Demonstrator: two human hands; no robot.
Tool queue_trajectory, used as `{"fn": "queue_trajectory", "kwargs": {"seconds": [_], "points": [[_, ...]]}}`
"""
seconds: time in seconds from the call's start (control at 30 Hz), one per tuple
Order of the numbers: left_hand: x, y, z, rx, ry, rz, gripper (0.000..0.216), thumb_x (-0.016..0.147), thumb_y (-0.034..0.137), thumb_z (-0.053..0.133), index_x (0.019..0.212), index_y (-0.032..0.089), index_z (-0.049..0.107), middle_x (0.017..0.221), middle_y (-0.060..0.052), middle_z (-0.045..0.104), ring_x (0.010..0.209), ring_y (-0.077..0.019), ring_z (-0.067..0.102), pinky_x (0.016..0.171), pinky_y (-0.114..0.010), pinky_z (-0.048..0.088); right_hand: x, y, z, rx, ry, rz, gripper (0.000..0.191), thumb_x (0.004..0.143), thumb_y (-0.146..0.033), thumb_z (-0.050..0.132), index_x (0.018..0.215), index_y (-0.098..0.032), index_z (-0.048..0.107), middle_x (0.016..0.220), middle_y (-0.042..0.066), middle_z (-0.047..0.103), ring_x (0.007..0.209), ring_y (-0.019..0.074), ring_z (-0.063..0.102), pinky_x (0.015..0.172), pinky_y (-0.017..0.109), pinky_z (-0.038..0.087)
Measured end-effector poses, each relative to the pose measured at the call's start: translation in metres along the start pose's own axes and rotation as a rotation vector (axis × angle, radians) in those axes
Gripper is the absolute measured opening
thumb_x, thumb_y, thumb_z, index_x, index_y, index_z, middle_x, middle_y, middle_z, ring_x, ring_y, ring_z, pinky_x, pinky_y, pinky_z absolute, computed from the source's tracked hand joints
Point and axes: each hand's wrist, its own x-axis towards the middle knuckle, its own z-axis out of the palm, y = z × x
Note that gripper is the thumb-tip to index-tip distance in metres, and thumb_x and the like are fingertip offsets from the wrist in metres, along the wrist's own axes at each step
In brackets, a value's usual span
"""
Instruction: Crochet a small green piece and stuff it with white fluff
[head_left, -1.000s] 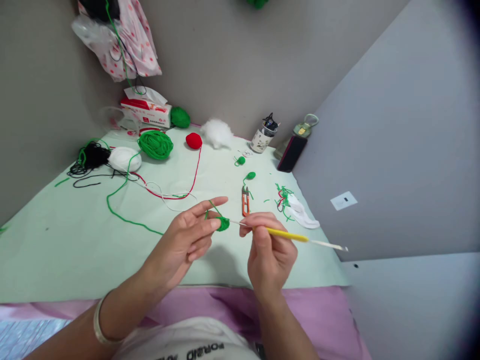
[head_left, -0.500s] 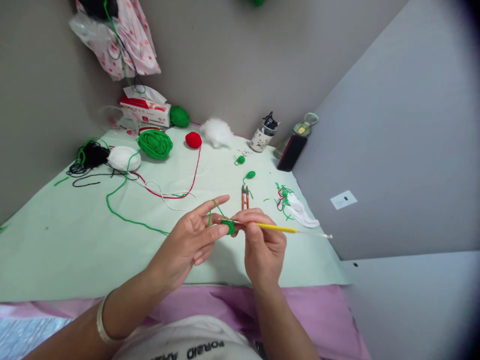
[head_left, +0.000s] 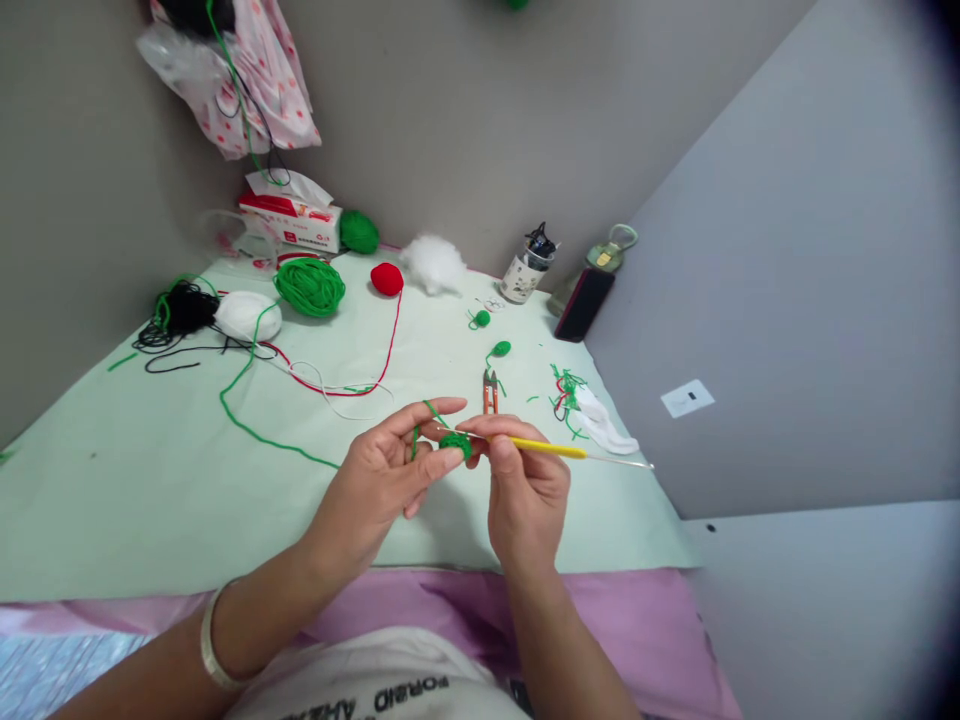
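Observation:
My left hand (head_left: 386, 465) pinches a small green crochet piece (head_left: 454, 444) between thumb and fingers, with green yarn (head_left: 279, 441) looped over its raised index finger. That strand trails left across the table toward a green yarn ball (head_left: 310, 288). In my right hand (head_left: 529, 490) is a crochet hook (head_left: 547, 447) with a yellow handle, held like a pen. Its thin metal tip lies at the top edge of the green piece; whether it sits inside a stitch I cannot tell. Orange-handled thread snips (head_left: 490, 392) lie just beyond my hands.
Red yarn (head_left: 387, 280), white yarn (head_left: 249, 316), black yarn (head_left: 187, 308) and fluffy white stuffing (head_left: 433, 264) lie behind. Two small green crocheted pieces, yarn scraps (head_left: 570, 390), a phone (head_left: 585, 304), a pen cup (head_left: 527, 272) and a tissue box (head_left: 291, 222) stand or lie around the table.
The hook has shifted slightly left and its tip has moved up a little. My left index finger has lowered, the green piece has tilted, and the trailing yarn has slid slightly right.

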Motion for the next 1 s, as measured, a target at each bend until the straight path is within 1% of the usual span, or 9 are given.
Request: {"fn": "queue_trajectory", "kwargs": {"seconds": [0.13,0.23,0.3,0.43,0.5,0.6,0.7,0.8,1.0], "points": [[0.002,0.0,0.001,-0.091,0.024,-0.024,0.042,0.08,0.025,0.087,0.12,0.026,0.076,0.075,0.006,0.059,0.043,0.001,0.034,0.038,-0.011,0.031,-0.006,0.001,-0.001,-0.404,-0.041,-0.29,0.028,0.097,-0.013,0.062,0.112,-0.032,0.077,0.106,0.006,0.074,0.092,0.0188,0.07,0.073,0.034,0.059],[0.006,0.002,-0.002,-0.204,-0.027,-0.164,0.04,0.082,0.024,0.085,0.121,0.021,0.076,0.062,0.01,0.046,0.041,0.0013,0.023,0.037,-0.01,0.028,-0.005,0.001,-0.002,-0.571,-0.011,-0.488,0.034,0.095,-0.01,0.063,0.117,-0.032,0.075,0.108,0.007,0.074,0.093,0.0203,0.07,0.076,0.038,0.06],[0.008,0.004,-0.003,-0.259,-0.049,-0.206,0.033,0.082,0.02,0.083,0.115,0.017,0.079,0.063,0.01,0.044,0.042,0.0019,0.019,0.036,-0.009,0.025,-0.002,-0.001,-0.002,-0.444,0.041,-0.398,0.027,0.097,-0.011,0.06,0.11,-0.029,0.075,0.096,0.006,0.074,0.082,0.0183,0.069,0.069,0.035,0.059],[0.007,0.004,-0.001,-0.196,0.057,-0.034,0.042,0.079,0.015,0.085,0.12,0.023,0.077,0.082,0.005,0.058,0.047,0.002,0.035,0.04,-0.009,0.032,0.003,-0.002,0.002,-0.247,0.028,-0.198,0.021,0.101,-0.016,0.055,0.099,-0.025,0.074,0.086,0.003,0.07,0.069,0.0148,0.065,0.059,0.031,0.055],[0.006,0.002,0.0,-0.189,0.053,-0.045,0.049,0.078,0.016,0.086,0.125,0.025,0.076,0.08,0.005,0.058,0.049,0.0004,0.037,0.042,-0.009,0.035,0.003,0.0,0.003,-0.384,-0.001,-0.301,0.022,0.097,-0.013,0.06,0.104,-0.027,0.076,0.094,0.005,0.071,0.081,0.0173,0.068,0.067,0.033,0.057],[0.008,0.001,-0.001,-0.266,-0.034,-0.2,0.041,0.081,0.019,0.085,0.121,0.018,0.077,0.066,0.008,0.045,0.046,0.0,0.025,0.039,-0.009,0.031,0.001,0.003,0.0,-0.502,0.027,-0.446,0.031,0.093,-0.007,0.064,0.11,-0.029,0.077,0.1,0.005,0.073,0.09,0.019,0.069,0.075,0.035,0.057],[0.011,0.003,-0.005,-0.279,-0.003,-0.156,0.035,0.081,0.016,0.083,0.116,0.016,0.079,0.073,0.006,0.05,0.047,0.0011,0.022,0.039,-0.009,0.028,0.003,0.003,-0.004,-0.256,0.096,-0.233,0.023,0.098,-0.013,0.06,0.101,-0.027,0.078,0.085,0.002,0.071,0.076,0.0159,0.064,0.069,0.033,0.053],[0.009,0.003,-0.004,-0.183,0.049,-0.048,0.044,0.078,0.015,0.085,0.121,0.023,0.077,0.085,0.003,0.058,0.051,-0.0004,0.035,0.042,-0.011,0.033,0.005,0.002,-0.003,-0.005,0.055,-0.017,0.018,0.099,-0.021,0.062,0.095,-0.027,0.078,0.081,0.0,0.068,0.069,0.0133,0.059,0.064,0.03,0.049],[0.003,-0.002,0.001,-0.084,-0.002,-0.047,0.048,0.08,0.021,0.085,0.127,0.025,0.074,0.089,0.002,0.064,0.05,-0.0017,0.036,0.043,-0.014,0.036,0.003,0.006,-0.001,-0.012,0.045,0.085,0.014,0.097,-0.026,0.066,0.095,-0.026,0.08,0.089,0.002,0.074,0.079,0.0142,0.064,0.072,0.029,0.051]]}}
